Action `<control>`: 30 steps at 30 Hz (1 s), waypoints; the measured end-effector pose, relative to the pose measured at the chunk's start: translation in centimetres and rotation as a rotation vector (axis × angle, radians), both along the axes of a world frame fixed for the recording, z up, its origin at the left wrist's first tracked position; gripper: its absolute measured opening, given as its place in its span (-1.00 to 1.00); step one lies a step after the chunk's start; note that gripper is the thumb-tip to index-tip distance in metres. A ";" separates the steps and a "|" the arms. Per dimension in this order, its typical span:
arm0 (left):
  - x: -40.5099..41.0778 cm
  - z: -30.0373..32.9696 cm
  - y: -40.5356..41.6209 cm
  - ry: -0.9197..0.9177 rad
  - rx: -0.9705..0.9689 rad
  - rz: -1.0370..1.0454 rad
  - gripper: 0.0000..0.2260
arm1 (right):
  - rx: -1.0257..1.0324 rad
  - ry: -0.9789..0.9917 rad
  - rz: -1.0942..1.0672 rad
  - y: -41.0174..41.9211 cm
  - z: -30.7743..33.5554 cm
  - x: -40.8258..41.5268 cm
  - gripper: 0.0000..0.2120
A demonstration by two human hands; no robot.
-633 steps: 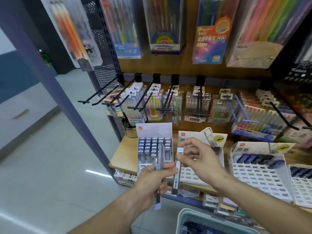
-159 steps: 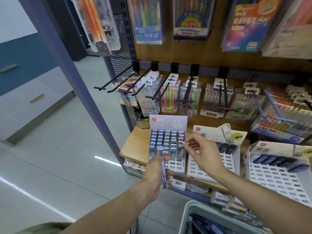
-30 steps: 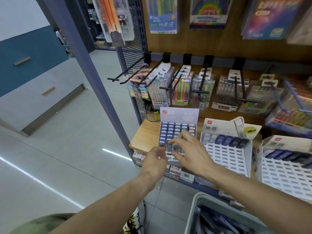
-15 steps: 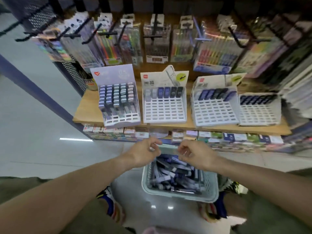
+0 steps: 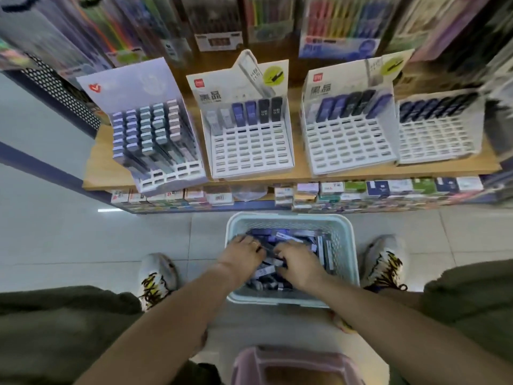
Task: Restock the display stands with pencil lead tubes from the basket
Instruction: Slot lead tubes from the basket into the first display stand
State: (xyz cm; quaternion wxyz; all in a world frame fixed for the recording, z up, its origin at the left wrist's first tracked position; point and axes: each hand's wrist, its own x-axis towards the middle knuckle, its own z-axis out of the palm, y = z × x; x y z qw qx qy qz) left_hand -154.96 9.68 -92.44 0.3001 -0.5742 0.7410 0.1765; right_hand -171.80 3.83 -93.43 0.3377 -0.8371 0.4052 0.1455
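Both hands are down in the pale basket (image 5: pixel 344 245) on the floor, left hand (image 5: pixel 244 255) and right hand (image 5: pixel 298 263) buried among the pencil lead tubes (image 5: pixel 280 234), fingers curled into the pile, but honestly can't tell if either grip has actually closed on a tube since the fingertips are hidden. Up on the shelf (image 5: pixel 105 173) the four display stands (image 5: pixel 249 151) sit side by side, the far-right one blurry.

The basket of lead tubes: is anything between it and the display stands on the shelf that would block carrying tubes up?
Nothing visible does. The basket sits on the floor just in front of the shelf, open at the top, with both hands already in the tubes. The white stand above it has open slots facing forward.
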 end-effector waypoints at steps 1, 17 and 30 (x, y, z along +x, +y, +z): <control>-0.1 -0.4 -0.2 -0.056 0.006 -0.028 -0.63 | -0.046 0.007 -0.035 -0.1 -0.5 0.0 -0.65; 1.7 0.8 -3.1 -0.114 0.023 -0.256 -0.75 | -0.101 0.042 -0.121 -0.8 -3.5 1.4 -0.82; 2.8 2.3 -2.7 0.868 -0.087 1.031 -0.71 | 0.152 -0.384 -0.622 -2.7 1.0 0.1 -0.83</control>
